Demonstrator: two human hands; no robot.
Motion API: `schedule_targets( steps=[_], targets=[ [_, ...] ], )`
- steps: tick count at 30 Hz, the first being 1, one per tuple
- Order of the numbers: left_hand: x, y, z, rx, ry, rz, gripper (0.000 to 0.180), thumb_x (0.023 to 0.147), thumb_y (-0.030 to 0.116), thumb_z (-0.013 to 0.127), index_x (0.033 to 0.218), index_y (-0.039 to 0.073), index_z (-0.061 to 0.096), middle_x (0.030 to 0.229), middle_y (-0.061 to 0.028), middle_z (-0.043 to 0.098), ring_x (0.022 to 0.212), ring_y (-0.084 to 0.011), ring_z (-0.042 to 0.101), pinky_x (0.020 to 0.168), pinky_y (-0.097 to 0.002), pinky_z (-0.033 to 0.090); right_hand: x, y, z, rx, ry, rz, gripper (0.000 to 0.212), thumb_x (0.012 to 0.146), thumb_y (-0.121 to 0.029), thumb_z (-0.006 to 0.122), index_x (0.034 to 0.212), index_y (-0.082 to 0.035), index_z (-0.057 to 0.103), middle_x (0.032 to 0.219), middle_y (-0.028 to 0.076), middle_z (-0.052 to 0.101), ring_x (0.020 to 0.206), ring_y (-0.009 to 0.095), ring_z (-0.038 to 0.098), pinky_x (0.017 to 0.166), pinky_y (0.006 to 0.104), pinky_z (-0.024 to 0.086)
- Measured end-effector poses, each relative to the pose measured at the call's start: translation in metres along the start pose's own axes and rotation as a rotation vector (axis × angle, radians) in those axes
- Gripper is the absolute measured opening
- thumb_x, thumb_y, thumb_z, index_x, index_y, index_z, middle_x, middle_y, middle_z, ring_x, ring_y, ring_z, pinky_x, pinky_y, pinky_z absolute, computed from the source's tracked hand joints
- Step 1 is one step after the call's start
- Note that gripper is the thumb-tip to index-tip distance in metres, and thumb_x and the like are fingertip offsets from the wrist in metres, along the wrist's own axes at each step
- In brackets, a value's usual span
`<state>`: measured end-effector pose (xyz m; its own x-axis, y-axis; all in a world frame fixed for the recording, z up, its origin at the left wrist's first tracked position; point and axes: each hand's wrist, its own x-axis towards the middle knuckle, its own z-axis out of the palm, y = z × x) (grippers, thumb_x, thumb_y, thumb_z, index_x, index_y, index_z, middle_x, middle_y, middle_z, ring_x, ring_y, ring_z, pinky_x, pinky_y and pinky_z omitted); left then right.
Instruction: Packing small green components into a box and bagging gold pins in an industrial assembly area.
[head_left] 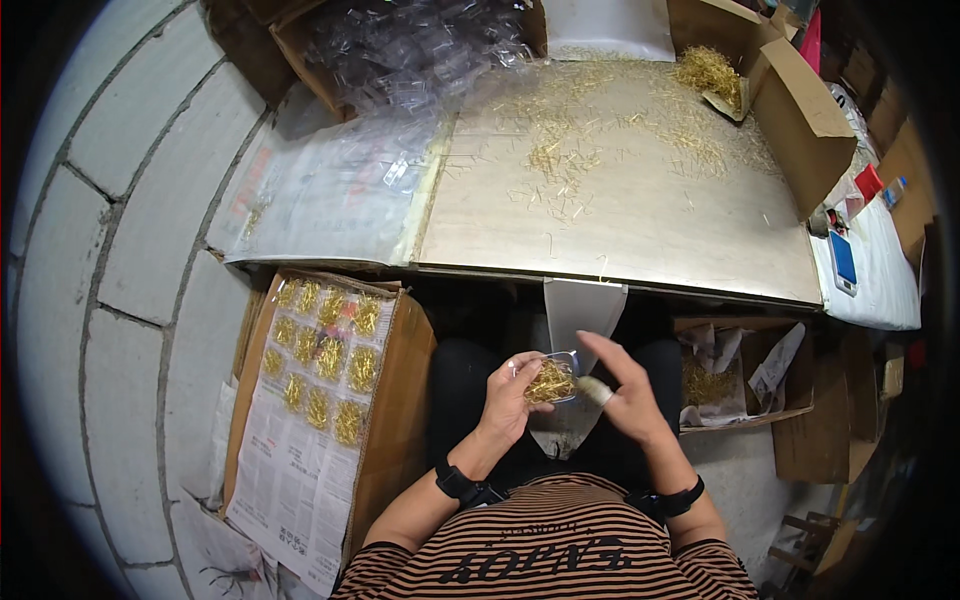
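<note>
Just above my lap, my left hand [508,402] grips a small clear plastic box [561,372] by its left side. Thin gold-coloured wire pieces [549,383] fill the box; their exact kind is too small to make out. To the right of it is my right hand [630,392], slightly blurred, with fingers stretched out and apart. White tape wraps its thumb [594,390], which is close to the box's right edge; whether they touch I cannot tell. Nothing shows in that hand.
Several gold-filled clear boxes [330,357] sit in rows on a newspaper-covered carton [395,400] at left. Loose gold pieces [560,150] scatter over the worktable [620,235]. A grey chute [585,310] slopes from its edge. Empty clear boxes [420,60] pile at the back; a paper-lined carton [795,385] stands right.
</note>
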<state>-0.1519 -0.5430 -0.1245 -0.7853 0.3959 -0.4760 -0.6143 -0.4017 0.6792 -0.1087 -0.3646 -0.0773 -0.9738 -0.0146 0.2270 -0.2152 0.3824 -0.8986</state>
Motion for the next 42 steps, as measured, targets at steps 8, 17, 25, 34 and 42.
schedule_targets(
  steps=[8,17,25,34,42],
  targets=[
    [-0.003,0.0,0.007,-0.011,-0.039,0.001,0.024,0.091,0.018,0.053,0.109,0.002,0.051,0.097,-0.0107,0.062,0.079,-0.0171,0.066,0.057,-0.0284,0.059,-0.005,0.024,0.012,0.523,0.021,0.538,0.013,0.083,-0.005,0.063,0.092,0.004,0.063,0.073,0.004,0.062,0.06,0.008,0.057,0.055,0.0203,0.046],
    [0.0,0.003,0.004,0.108,-0.05,0.051,0.022,0.089,0.011,0.054,0.108,-0.001,0.051,0.098,-0.0133,0.06,0.081,-0.0194,0.065,0.059,-0.0299,0.059,0.004,0.03,0.021,0.179,-0.066,0.536,0.017,0.081,-0.013,0.065,0.075,0.002,0.059,0.057,0.004,0.055,0.053,0.009,0.053,0.049,0.0247,0.042],
    [0.006,0.005,-0.069,0.108,0.117,0.102,0.022,0.085,0.006,0.058,0.105,-0.002,0.054,0.092,-0.0128,0.062,0.075,-0.0196,0.065,0.055,-0.03,0.058,0.079,0.01,-0.011,-0.385,0.271,-0.022,0.032,0.084,-0.016,0.061,0.111,-0.001,0.055,0.111,0.021,0.055,0.101,0.032,0.055,0.085,0.0354,0.045],
    [0.045,-0.048,-0.077,0.097,0.0,-0.08,0.029,0.082,0.001,0.062,0.109,-0.002,0.054,0.097,-0.0117,0.062,0.082,-0.0189,0.064,0.063,-0.0296,0.057,0.16,0.047,0.012,-0.823,0.08,-0.133,0.041,0.087,-0.014,0.052,0.126,-0.005,0.047,0.134,0.019,0.042,0.128,0.035,0.035,0.106,0.0395,0.029],
    [0.059,-0.057,-0.058,0.156,-0.072,-0.228,0.027,0.085,0.004,0.059,0.111,-0.001,0.053,0.097,-0.0098,0.061,0.081,-0.0175,0.064,0.064,-0.0295,0.057,0.145,0.053,-0.061,-0.228,0.174,0.038,0.038,0.089,-0.01,0.049,0.127,-0.004,0.048,0.134,0.017,0.044,0.126,0.029,0.041,0.105,0.0341,0.031]
  ],
)
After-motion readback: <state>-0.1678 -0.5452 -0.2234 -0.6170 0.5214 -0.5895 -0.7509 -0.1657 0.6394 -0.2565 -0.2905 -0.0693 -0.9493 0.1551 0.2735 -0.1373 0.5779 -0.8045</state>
